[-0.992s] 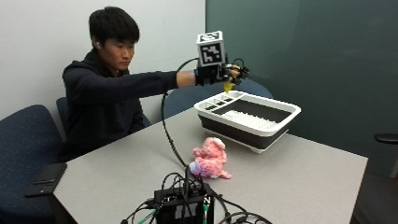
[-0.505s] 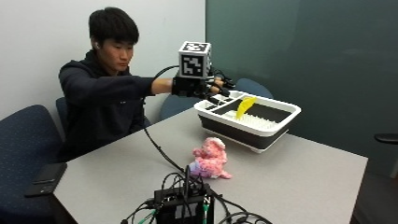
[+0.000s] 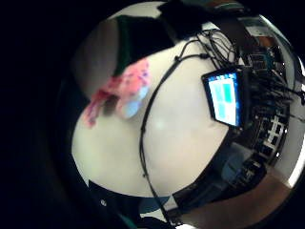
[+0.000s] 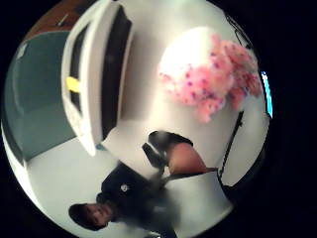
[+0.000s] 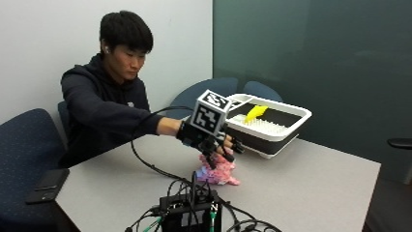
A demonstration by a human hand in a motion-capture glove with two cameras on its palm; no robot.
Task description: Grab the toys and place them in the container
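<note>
The gloved right hand [image 5: 215, 145] has come back from the white container [image 5: 293, 116], where a yellow toy [image 5: 256, 112] now lies. It hovers just above the pink plush toy [image 5: 217, 171], at the container's 7 o'clock, fingers apart and empty. That toy looks next.

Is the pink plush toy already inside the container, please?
No, in the outside view the pink plush toy lies on the table, in front of the container, under the gloved right hand.
</note>
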